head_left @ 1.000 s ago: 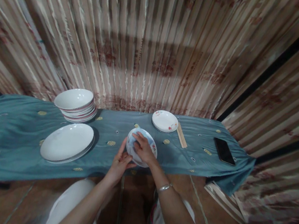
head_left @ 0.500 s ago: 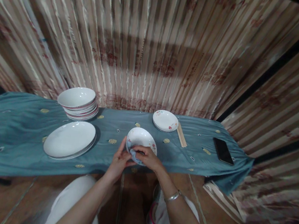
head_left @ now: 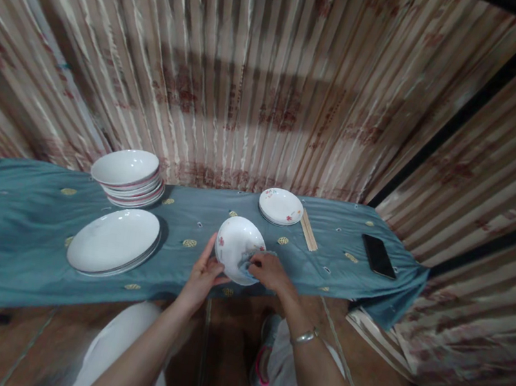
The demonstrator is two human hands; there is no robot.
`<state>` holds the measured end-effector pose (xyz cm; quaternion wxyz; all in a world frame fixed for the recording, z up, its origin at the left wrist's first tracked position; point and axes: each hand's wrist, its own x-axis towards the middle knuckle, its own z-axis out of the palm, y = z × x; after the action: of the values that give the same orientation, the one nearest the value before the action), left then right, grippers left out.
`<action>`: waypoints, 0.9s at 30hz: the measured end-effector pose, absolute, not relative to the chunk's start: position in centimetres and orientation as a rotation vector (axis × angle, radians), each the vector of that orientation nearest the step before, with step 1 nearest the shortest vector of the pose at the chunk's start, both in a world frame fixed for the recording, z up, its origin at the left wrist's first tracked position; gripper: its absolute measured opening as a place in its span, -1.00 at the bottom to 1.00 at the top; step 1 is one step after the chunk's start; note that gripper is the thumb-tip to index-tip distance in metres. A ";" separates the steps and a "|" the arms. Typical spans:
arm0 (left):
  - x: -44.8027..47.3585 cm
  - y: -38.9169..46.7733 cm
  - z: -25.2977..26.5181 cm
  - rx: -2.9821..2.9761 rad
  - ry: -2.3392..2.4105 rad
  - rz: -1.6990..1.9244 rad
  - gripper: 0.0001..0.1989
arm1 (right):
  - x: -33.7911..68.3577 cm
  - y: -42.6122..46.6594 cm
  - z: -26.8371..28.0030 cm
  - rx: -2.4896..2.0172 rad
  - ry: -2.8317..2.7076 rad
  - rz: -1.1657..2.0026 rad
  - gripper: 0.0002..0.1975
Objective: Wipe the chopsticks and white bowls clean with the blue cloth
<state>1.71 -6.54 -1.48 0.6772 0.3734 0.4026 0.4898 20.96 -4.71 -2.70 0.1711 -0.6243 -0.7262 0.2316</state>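
Observation:
A small white plate [head_left: 236,242] with a floral rim is held tilted over the front edge of the table. My left hand [head_left: 202,273] grips its left and lower rim, thumb on the near side. Bunched in my right hand [head_left: 270,270] is a light-blue cloth [head_left: 250,269], pressed against the right side of the plate's inner face. The fingers of that hand are closed and partly hide the cloth.
On the blue tablecloth [head_left: 206,211] stand stacked bowls [head_left: 125,167] at back left and large oval plates [head_left: 113,240] before them. Small floral plates [head_left: 280,206], chopsticks [head_left: 309,230] and a black phone [head_left: 378,256] lie to the right. A pleated curtain [head_left: 236,85] hangs behind.
My right hand has moved with the cloth from the lower left of the plate's inside to its right side. My left hand still holds the rim. The view has shifted slightly.

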 end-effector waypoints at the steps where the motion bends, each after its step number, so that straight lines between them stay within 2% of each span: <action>1: 1.7 -6.5 -1.4 0.844 0.908 1.101 -0.02 | 21.0 -4.5 -3.0 -1.801 -2.043 0.602 -0.82; 6: 1.9 -6.6 -1.3 0.847 0.914 1.103 -0.01 | 20.5 -2.9 -5.1 -1.725 -1.900 0.490 -0.72; 12: 1.9 -6.7 -1.5 0.851 0.903 1.111 0.00 | 18.4 -1.9 -6.4 -1.438 -1.830 0.572 -0.61; 19: 1.8 -6.6 -1.9 0.814 0.901 1.104 0.02 | 15.5 -0.4 -6.2 -1.345 -1.633 0.695 -0.53; 23: 1.8 -6.7 -2.0 0.791 0.889 1.118 0.04 | 14.1 0.0 -5.2 -1.296 -1.551 0.816 -0.52; 27: 1.5 -6.6 -2.1 0.761 0.881 1.147 0.10 | 13.1 -0.8 -3.9 -1.159 -1.508 0.978 -0.60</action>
<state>1.53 -6.63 -2.14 0.6842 0.3396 0.3930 0.5119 13.08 -0.78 -3.94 0.4806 -0.4753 -0.6185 0.4008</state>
